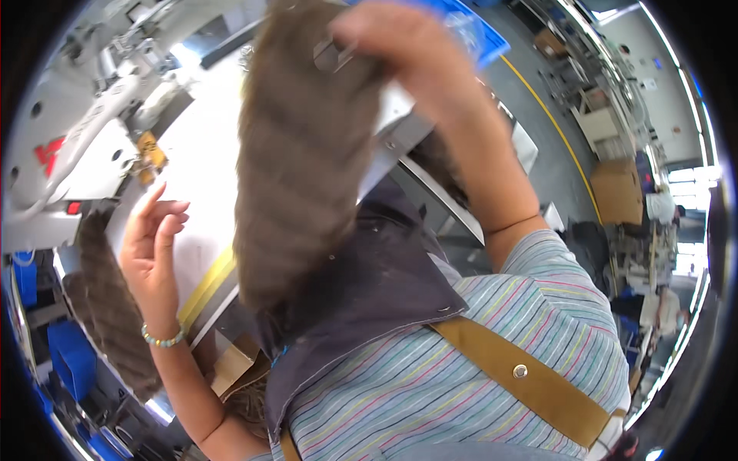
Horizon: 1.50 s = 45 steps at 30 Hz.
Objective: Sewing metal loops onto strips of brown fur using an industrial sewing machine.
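- Above the white tabletop (pixel 204 146), one right hand (pixel 415 54) pinches one furry brown piece (pixel 304 161).
- Near one sewing machine (pixel 88 157), one left hand (pixel 150 250), fingers apart, loosely curled.

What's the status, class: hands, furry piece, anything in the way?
Right hand: holding brown furry piece, blurred metallic object at fingertips. Left hand: open, empty, beside sewing machine. Furry piece hides part of white tabletop.

A yellow line (pixel 565 144) runs along the grey floor (pixel 526 107) past a cardboard box (pixel 617 192); a blue plastic crate (pixel 496 44) sits nearer.
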Motion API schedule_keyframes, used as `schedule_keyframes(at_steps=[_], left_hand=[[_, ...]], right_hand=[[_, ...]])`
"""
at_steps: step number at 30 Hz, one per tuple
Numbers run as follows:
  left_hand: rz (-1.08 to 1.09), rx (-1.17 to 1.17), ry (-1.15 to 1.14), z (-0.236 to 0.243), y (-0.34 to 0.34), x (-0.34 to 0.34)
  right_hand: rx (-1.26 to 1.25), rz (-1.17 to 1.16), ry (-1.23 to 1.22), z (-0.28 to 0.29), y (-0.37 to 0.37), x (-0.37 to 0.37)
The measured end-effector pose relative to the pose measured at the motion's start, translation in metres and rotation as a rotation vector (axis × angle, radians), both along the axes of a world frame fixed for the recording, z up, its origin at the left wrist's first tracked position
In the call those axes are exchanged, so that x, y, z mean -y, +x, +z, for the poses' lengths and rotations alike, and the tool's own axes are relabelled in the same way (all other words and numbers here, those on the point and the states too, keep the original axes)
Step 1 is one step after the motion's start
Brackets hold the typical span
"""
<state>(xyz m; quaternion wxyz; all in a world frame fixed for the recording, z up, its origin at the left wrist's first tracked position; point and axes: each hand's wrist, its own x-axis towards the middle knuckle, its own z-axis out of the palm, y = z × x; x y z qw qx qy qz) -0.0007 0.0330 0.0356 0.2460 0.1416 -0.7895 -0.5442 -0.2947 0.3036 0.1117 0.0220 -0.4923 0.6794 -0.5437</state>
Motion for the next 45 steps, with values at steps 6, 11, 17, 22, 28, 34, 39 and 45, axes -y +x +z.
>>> schedule_keyframes(at_steps=[6,11,17,22,28,34,39,45], left_hand=[[-0.045,0.085,-0.057,-0.004,0.002,0.001],[-0.071,0.100,-0.094,-0.009,0.000,0.003],[0.050,0.115,-0.500,0.016,0.015,0.011],[0.180,0.323,-0.767,0.049,0.058,0.037],[0.376,0.786,-0.934,0.049,0.118,0.102],[0.397,0.850,-0.873,0.020,0.150,0.145],[0.453,0.769,-0.879,0.011,0.150,0.154],[0.540,0.696,-0.656,-0.004,0.132,0.167]], right_hand=[[0.160,-0.367,-0.721,0.075,-0.041,-0.173],[0.164,-0.436,-0.415,0.071,-0.030,-0.220],[0.233,-0.418,-0.233,0.026,-0.048,-0.268],[0.244,-0.794,0.189,-0.080,-0.139,-0.297],[0.139,-0.920,0.528,-0.221,-0.243,-0.339],[-0.169,-1.100,0.798,-0.283,-0.286,-0.352],[-0.138,-1.356,0.339,-0.223,-0.276,-0.293],[-0.175,-0.500,-0.088,-0.096,-0.191,-0.111]])
